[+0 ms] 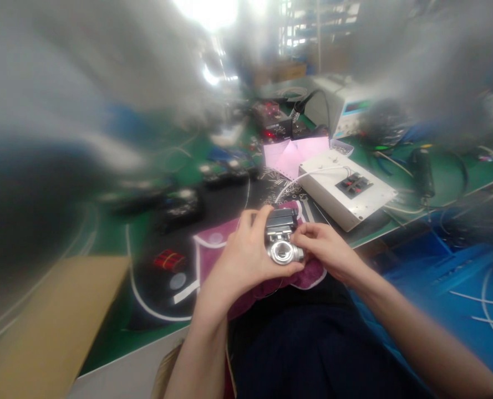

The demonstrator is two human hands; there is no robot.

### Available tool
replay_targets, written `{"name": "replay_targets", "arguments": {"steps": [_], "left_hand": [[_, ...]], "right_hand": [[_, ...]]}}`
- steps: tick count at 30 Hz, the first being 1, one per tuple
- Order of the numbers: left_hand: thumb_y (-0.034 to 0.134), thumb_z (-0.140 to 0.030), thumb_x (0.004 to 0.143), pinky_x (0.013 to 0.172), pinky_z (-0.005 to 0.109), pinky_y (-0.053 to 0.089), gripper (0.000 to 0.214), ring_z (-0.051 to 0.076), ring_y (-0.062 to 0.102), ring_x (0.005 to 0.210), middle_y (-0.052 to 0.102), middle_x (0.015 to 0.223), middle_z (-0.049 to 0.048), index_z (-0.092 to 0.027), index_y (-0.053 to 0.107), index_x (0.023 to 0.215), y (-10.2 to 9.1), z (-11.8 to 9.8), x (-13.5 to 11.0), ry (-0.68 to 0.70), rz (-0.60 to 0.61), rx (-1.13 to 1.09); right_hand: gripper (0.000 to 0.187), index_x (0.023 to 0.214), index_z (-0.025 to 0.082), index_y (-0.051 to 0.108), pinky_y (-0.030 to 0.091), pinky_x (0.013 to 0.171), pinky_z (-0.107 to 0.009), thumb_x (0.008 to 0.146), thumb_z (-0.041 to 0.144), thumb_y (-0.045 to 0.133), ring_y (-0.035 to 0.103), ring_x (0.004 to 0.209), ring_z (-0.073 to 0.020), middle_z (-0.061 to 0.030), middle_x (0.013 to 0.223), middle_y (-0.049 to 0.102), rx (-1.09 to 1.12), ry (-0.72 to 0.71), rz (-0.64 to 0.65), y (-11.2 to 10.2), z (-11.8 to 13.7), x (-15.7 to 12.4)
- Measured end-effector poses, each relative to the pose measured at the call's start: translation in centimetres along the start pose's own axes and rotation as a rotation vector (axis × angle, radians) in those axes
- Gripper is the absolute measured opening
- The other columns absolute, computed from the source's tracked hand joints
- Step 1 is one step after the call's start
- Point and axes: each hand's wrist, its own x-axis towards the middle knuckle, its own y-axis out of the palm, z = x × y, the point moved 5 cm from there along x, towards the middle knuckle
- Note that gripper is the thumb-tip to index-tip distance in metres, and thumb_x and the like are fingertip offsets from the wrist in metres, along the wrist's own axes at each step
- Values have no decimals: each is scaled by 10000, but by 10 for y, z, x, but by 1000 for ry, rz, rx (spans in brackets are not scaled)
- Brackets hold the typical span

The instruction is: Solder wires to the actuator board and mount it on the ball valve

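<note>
My left hand (246, 252) is wrapped round a silver metal valve body (284, 252) with a round port, joined by a bracket to a black box (281, 220). It looks like a motorised ball valve. My right hand (323, 246) is closed in a pinch at the bracket, on the valve's right side. What lies between its fingertips is too small to make out. Under both hands spreads a purple cloth (211, 263) with white edging, partly covered by my left forearm.
A white metal box (333, 199) with a black terminal panel stands behind my right hand. Small loose hardware (277, 185) and a wrench (308, 213) lie beside it. Pink paper (296, 155) is farther back. A red bundle (169, 259) sits left on the black mat.
</note>
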Motion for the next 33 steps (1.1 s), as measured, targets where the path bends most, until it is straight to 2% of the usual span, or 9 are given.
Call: {"name": "replay_targets", "arguments": {"steps": [5, 10, 14, 19, 24, 33], "left_hand": [[917, -713, 629, 1009, 526, 603, 1139, 385, 709, 1187, 492, 1491, 138, -302, 382, 1547, 0, 0, 0, -3, 4, 2], [896, -762, 620, 1022, 506, 589, 1172, 380, 701, 1199, 520, 1439, 126, -298, 381, 1565, -4, 0, 3, -6, 21, 6], [853, -839, 598, 1008, 509, 581, 1205, 385, 702, 1177, 549, 1409, 140, -290, 402, 1571, -10, 4, 13, -18, 82, 4], [785, -933, 564, 1025, 530, 550, 1219, 398, 693, 1155, 629, 1318, 140, -280, 472, 1545, -23, 10, 37, 2, 206, 31], [804, -919, 541, 1036, 484, 542, 1145, 371, 697, 1148, 679, 1299, 114, -300, 558, 1472, -31, 10, 55, 47, 311, 23], [874, -808, 585, 1126, 504, 523, 1113, 381, 642, 1320, 622, 1508, 108, -303, 518, 1511, -32, 17, 54, 103, 324, 17]], "right_hand": [[392, 849, 182, 650, 504, 552, -229, 818, 539, 810, 611, 595, -114, 9, 752, 677, -33, -42, -8, -1, -3, -1], [370, 966, 183, 707, 571, 615, -278, 943, 551, 674, 660, 628, -145, -19, 801, 715, -136, -116, -10, -6, -5, -3], [309, 1052, 210, 755, 577, 685, -306, 983, 495, 658, 704, 721, -175, -43, 922, 762, -308, -248, -47, -15, 3, -10], [155, 1105, 284, 784, 513, 902, -350, 987, 325, 692, 693, 987, -208, -30, 1096, 752, -541, -469, -185, -25, 13, -16], [136, 1089, 277, 780, 500, 801, -310, 1011, 266, 669, 671, 890, -166, -10, 1020, 725, -603, -569, -208, -25, 12, -16], [138, 1089, 250, 774, 505, 797, -312, 1026, 251, 652, 672, 895, -170, -29, 1022, 719, -577, -559, -221, -28, 8, -18]]}}
